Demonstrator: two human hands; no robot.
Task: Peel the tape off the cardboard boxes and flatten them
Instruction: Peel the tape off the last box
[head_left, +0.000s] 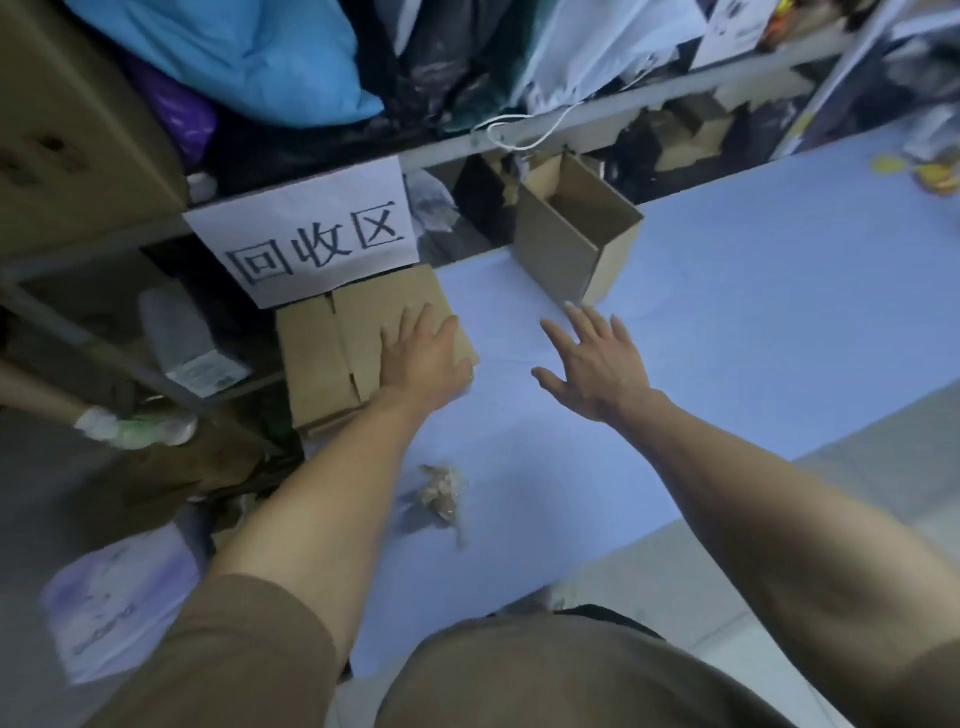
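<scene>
Brown short sleeves (249, 639), bare forearms

One head-worn camera here, wide-angle, looking forward and steeply down over the person's own chest and both outstretched arms. It sits close above the blue desk (727, 312), facing a cluttered shelf (571, 122) along the far edge. Edges bend with the lens, and the picture is slightly blurred.

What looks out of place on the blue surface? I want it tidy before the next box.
A crumpled wad of peeled tape lies loose on the blue surface, near the left forearm. One box stands open and unflattened by the shelf, while the left hand presses the flattened box.
</scene>
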